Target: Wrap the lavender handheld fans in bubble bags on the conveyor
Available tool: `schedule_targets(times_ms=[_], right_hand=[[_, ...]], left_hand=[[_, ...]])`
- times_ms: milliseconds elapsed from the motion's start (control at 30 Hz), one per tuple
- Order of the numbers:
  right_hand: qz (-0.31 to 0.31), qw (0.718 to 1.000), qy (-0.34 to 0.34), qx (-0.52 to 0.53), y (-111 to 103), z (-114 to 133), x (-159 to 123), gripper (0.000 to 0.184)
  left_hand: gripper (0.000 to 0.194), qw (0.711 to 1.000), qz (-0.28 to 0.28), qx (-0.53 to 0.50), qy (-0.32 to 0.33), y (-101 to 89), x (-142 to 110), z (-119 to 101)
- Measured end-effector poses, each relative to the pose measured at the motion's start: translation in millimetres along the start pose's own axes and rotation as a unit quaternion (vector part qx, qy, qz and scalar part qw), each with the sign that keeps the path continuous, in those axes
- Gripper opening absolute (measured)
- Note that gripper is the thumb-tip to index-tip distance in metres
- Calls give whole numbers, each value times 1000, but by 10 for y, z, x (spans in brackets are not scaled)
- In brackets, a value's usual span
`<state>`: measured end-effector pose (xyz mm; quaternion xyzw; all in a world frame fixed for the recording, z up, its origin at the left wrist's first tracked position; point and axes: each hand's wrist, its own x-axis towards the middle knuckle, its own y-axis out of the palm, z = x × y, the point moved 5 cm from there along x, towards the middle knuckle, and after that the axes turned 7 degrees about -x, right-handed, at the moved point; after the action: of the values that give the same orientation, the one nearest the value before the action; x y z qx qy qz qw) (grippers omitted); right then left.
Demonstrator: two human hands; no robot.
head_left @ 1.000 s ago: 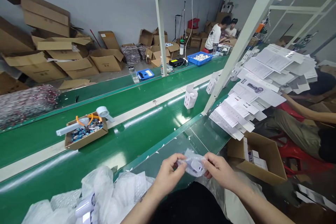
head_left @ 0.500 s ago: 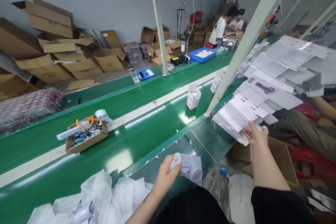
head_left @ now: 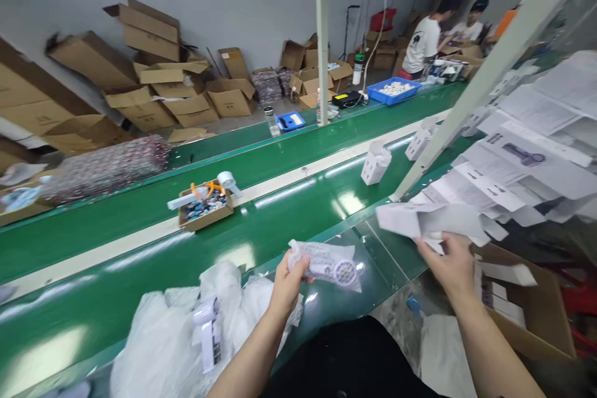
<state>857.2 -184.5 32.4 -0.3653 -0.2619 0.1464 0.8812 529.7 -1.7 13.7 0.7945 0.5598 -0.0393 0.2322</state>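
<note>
My left hand (head_left: 291, 275) is closed around one end of a small white handheld fan (head_left: 326, 264) in a clear plastic bag. The fan's round grille points right, above the dark bench edge. Between its fingers and thumb, my right hand (head_left: 450, 264) grips a thin white carton (head_left: 433, 221), partly unfolded and blurred. Just beyond it lies a fanned pile of printed white cartons (head_left: 527, 155), one showing a picture of a handheld device. Left of my left arm, another white device (head_left: 206, 329) rests on a heap of bubble-wrap bags (head_left: 158, 339).
A green conveyor belt (head_left: 298, 205) crosses ahead, carrying an open white box (head_left: 375, 163) and a small cardboard tray (head_left: 208, 216) of parts. A slanted white post (head_left: 466, 106) rises beyond my right hand. A large open carton (head_left: 541, 305) stands at lower right. People (head_left: 422, 43) sit farther back.
My right hand has taken a carton from the pile and brought it left, nearer the bagged fan. The left hand still holds the fan, now turned more level. The view has swung left.
</note>
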Motion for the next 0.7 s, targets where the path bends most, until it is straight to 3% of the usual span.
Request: schedule_targets(times_ms=[67,133,233,267,333,400,467,600,700], right_hand=[[111,987,-115,22,323,393,-392,36],[207,956,-193,76,649,672,-774,39],[254,933,-226,116,989,819,-1112,44],[251,933,-226,123,1055,826,-1150,45],[258,925,-240,144,1138,856,-1174,44],[288,906,-262,167,1182,916,-1175,45],[319,894,-262,173,1214,959,-1175,49],[352,906,-164,169,1281,845,-1174,59],[384,901,-98,177,1300,690,-1170,64]], left_hand=[[44,999,-16,-39,9,12,16,-46],[43,999,2,-31,25,51,37,-76],[30,984,22,143,102,56,8,-127],[26,961,21,237,143,58,-29,-146],[22,880,37,426,204,131,-119,-142],[24,792,83,566,214,287,-176,-73],[25,727,132,645,196,475,-186,-1],[40,665,183,680,248,766,-198,32],[36,622,226,679,318,795,-250,155]])
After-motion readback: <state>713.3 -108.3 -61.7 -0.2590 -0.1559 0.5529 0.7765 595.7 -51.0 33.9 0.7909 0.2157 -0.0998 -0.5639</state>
